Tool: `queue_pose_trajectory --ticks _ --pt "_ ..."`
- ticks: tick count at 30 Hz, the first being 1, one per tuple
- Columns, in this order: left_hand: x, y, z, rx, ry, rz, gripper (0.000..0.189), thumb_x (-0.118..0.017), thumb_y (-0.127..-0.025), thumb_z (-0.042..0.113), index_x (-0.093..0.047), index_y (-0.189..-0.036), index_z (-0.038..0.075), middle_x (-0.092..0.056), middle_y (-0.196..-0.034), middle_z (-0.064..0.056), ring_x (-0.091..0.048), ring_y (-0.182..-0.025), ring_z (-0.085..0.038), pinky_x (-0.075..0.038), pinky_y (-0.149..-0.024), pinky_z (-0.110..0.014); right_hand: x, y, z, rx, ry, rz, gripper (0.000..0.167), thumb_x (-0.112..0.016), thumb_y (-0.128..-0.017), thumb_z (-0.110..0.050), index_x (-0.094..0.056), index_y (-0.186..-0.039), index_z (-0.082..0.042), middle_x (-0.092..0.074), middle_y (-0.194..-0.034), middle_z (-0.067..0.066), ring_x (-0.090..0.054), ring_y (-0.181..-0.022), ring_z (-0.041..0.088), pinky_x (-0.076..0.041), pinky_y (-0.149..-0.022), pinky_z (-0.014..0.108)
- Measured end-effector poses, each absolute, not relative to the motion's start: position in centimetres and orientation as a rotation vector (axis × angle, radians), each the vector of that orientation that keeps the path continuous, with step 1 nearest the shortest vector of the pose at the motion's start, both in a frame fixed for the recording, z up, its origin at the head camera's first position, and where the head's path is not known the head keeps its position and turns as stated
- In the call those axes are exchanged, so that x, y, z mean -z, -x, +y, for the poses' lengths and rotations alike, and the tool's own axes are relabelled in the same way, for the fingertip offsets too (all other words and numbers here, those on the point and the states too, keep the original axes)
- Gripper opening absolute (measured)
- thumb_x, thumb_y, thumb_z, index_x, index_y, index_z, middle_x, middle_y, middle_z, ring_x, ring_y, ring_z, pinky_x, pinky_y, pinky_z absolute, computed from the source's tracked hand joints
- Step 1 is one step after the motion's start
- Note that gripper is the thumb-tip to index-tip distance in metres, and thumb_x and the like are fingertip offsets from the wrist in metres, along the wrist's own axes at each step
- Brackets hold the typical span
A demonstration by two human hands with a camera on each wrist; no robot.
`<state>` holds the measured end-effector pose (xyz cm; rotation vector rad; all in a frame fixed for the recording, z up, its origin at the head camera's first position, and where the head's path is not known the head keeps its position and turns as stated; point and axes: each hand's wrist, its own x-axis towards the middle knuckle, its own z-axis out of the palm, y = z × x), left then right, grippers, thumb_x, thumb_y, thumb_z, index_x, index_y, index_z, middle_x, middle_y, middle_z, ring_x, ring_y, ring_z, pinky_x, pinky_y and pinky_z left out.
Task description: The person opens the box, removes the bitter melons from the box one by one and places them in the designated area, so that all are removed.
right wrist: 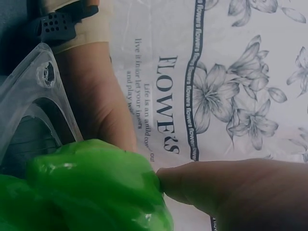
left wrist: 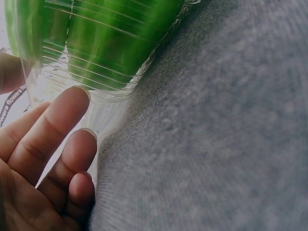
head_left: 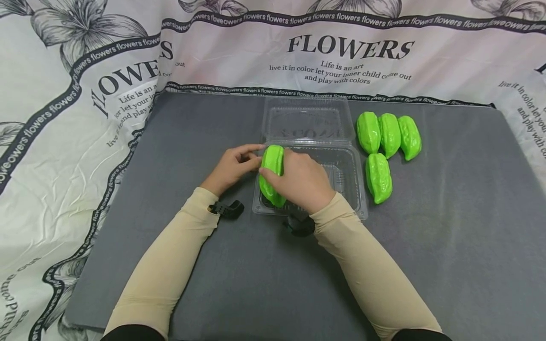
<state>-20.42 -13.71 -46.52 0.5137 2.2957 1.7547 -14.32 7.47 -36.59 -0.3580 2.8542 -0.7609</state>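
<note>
A glossy, ridged green star fruit (head_left: pixel 271 175) is at the left side of a clear plastic clamshell box (head_left: pixel 360 189). My right hand (head_left: pixel 304 179) grips this fruit, thumb on its near side and fingers hidden behind it. The right wrist view shows a fingertip pressing the green skin (right wrist: pixel 101 183). At the box's left edge is my left hand (head_left: pixel 233 166), its fingers loosely bent and near the wall. In the left wrist view the fingertips (left wrist: pixel 72 103) are close to the ribbed clear wall, with green showing through it.
Several more green star fruits (head_left: pixel 390 135) lie to the right of the box, three in a row and one nearer. The box's lid (head_left: pixel 307 121) lies folded back. A floral printed sheet (head_left: pixel 350 61) stands behind the grey table (head_left: pixel 448 237).
</note>
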Motion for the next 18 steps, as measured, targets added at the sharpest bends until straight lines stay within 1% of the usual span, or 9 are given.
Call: queue_pose_trajectory --ticks 8,14,18 --pt "46.6 20.4 -13.7 -1.754 -0.521 2.295 0.042 -0.064 -0.106 0.015 -0.061 -0.147 0.004 -0.072 -0.092 0.0 -0.067 -0.084 -0.015 -0.055 -0.083 -0.033 36.1 14.1 7.7 0.779 0.358 2.862 0.039 -0.066 -0.098 -0.049 -0.059 -0.099 -0.01 -0.063 -0.076 0.006 -0.062 -0.061 0.022 -0.048 -0.05 0.038" --pt "46.6 20.3 -13.6 -1.757 -0.531 2.301 0.042 -0.064 -0.106 0.017 -0.061 -0.147 0.006 -0.072 -0.093 -0.002 -0.067 -0.085 -0.017 -0.055 -0.083 -0.034 35.4 13.6 8.2 0.795 0.346 2.853 0.038 -0.065 -0.098 -0.049 -0.06 -0.099 -0.011 -0.063 -0.076 0.006 -0.062 -0.061 0.023 -0.048 -0.051 0.039" --pt "46.6 20.4 -13.6 -1.752 -0.539 2.314 0.042 -0.066 -0.106 0.018 -0.062 -0.146 0.007 -0.072 -0.093 -0.003 -0.067 -0.085 -0.018 -0.055 -0.082 -0.034 35.0 13.4 8.6 0.798 0.344 2.854 0.037 -0.065 -0.098 -0.049 -0.062 -0.101 -0.012 -0.064 -0.078 0.006 -0.062 -0.065 0.024 -0.048 -0.053 0.04"
